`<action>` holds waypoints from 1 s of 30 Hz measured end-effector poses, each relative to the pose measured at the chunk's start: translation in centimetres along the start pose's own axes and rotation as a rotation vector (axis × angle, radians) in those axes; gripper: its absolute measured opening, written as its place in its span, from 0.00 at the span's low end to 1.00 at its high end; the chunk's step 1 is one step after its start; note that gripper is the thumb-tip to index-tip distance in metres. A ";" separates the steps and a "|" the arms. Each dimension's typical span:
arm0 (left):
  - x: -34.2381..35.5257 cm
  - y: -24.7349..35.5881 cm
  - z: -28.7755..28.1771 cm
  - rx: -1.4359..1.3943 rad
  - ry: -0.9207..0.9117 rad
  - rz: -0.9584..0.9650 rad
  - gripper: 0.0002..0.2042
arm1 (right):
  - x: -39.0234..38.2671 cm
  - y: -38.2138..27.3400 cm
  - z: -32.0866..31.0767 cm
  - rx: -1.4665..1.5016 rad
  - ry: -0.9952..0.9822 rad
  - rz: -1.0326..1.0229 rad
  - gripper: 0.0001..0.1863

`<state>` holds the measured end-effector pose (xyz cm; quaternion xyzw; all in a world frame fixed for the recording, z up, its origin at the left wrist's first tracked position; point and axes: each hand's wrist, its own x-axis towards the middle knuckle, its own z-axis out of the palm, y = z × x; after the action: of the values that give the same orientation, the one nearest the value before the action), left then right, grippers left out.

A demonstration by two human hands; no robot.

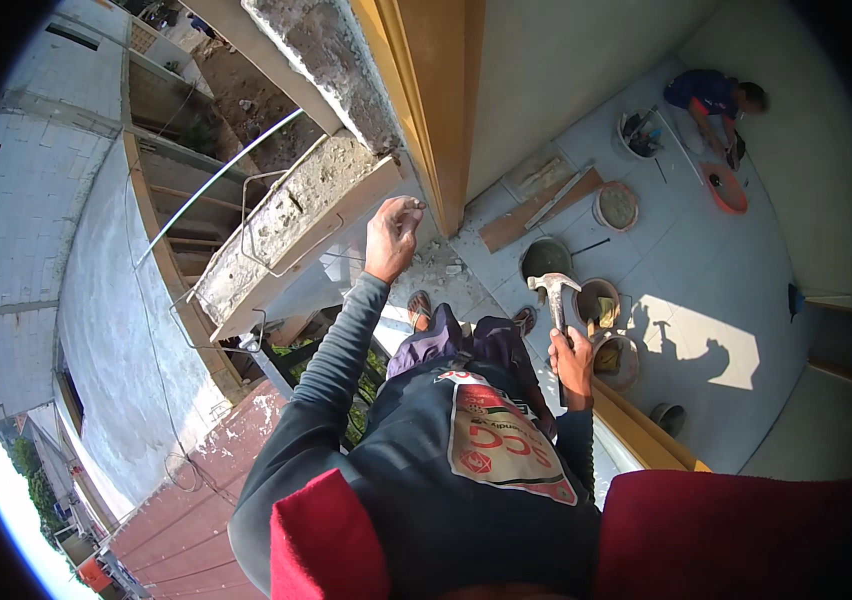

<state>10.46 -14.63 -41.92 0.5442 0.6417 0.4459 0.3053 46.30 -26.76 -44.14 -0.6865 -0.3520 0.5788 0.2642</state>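
Note:
My right hand (573,362) is wrapped round the handle of a claw hammer (554,290), held upright with its metal head above my fist. My left hand (393,238) is raised in front of me with its fingers curled together beside the end of a rough concrete ledge (291,215). Whatever those fingers hold, if anything, is too small to make out. Just beyond the left hand rises a yellow-brown wooden frame (436,110). Bent wire rods (264,262) stick out along the ledge and its board.
On the tiled floor to the right stand several buckets, among them a grey-filled one (616,206) and a dark one (546,258). Wooden boards (543,208) lie near the wall. A person (708,100) crouches at the far right by an orange basin (724,188). The outside drops away at left.

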 end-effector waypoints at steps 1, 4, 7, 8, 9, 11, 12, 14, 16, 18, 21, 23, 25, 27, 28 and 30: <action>0.3 -0.2 0.0 0.046 0.002 0.109 0.08 | -0.1 -0.2 0.7 -0.017 -0.008 -0.005 0.15; -0.5 -0.9 0.6 0.123 -0.019 0.135 0.07 | -0.8 0.5 2.6 -0.085 -0.020 -0.064 0.16; 0.8 -0.8 0.4 0.082 -0.033 0.083 0.07 | -1.8 0.3 4.1 -0.071 -0.032 -0.014 0.13; 0.9 -1.3 0.4 0.035 -0.073 0.073 0.07 | -2.0 0.6 4.4 -0.068 -0.031 -0.020 0.13; 0.8 -1.9 0.4 -0.012 -0.113 0.062 0.07 | -2.4 0.9 4.6 -0.059 -0.036 -0.007 0.13; 0.2 -2.5 0.6 -0.009 -0.123 0.032 0.07 | -3.0 1.3 4.7 -0.046 -0.037 0.018 0.13; -0.1 -2.7 0.7 -0.084 -0.202 -0.068 0.07 | -3.4 1.4 4.6 -0.031 -0.037 0.005 0.13; -0.2 -2.9 1.5 -0.177 -0.267 -0.150 0.06 | -3.2 1.6 4.3 -0.040 -0.027 -0.028 0.15; -1.4 -3.8 2.4 -0.102 -0.331 -0.172 0.06 | -4.0 2.7 3.8 -0.025 0.008 0.015 0.16; -2.4 -5.8 3.5 -0.021 -0.396 -0.187 0.06 | -4.3 3.5 3.0 -0.115 0.056 0.015 0.17; -3.2 -8.0 5.7 0.139 -0.562 -0.122 0.06 | -4.0 5.9 1.7 -0.139 0.110 0.057 0.18; -4.0 -8.6 7.3 0.170 -0.622 -0.246 0.07 | -4.0 6.5 0.9 -0.166 0.152 0.042 0.19; -5.3 -10.4 8.4 0.157 -0.655 -0.278 0.11 | -3.7 6.9 0.3 -0.190 0.139 0.069 0.19; -5.5 -9.5 10.9 0.196 -0.767 -0.278 0.12 | -3.0 9.4 -0.4 -0.155 0.201 0.086 0.17; -6.0 -10.4 12.2 0.168 -0.794 -0.287 0.12 | -3.0 10.7 -1.2 -0.222 0.189 0.109 0.18; -7.0 -12.5 14.7 0.218 -0.854 -0.237 0.12 | -2.4 11.6 -2.2 -0.304 0.188 0.152 0.21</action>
<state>19.61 -18.05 -60.00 0.6310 0.5596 0.0735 0.5323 50.29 -35.71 -51.22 -0.7942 -0.3561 0.4706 0.1449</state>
